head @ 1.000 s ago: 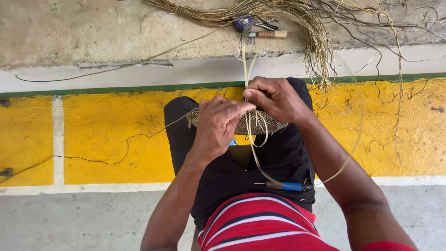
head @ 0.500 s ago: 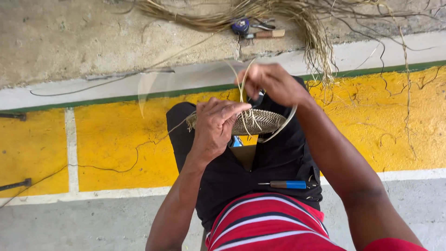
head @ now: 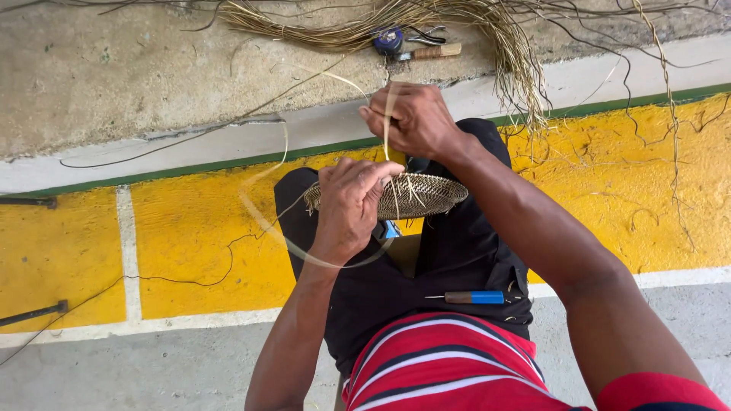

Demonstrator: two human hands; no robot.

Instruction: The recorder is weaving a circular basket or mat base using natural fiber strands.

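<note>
A small round woven disc (head: 415,195) of pale fibre rests over my knees. My left hand (head: 349,204) grips its near-left edge, fingers curled over the rim. Above the disc, my right hand (head: 407,118) is raised and pinches a long pale fibre strand (head: 387,129) that runs down to the disc and loops out to the left. A blue-handled awl (head: 474,297) lies on my lap by my right thigh.
A bundle of dry fibre (head: 426,19) lies on the concrete ahead, with a wooden-handled tool (head: 430,52) and a small blue round object (head: 388,38) beside it. The floor has a yellow painted band (head: 190,228) edged with white and green lines. Loose strands trail at right.
My right hand has lifted up and away from the disc, pulling the strand taut. The strand's loop has swung out to the left. My left hand stays on the disc.
</note>
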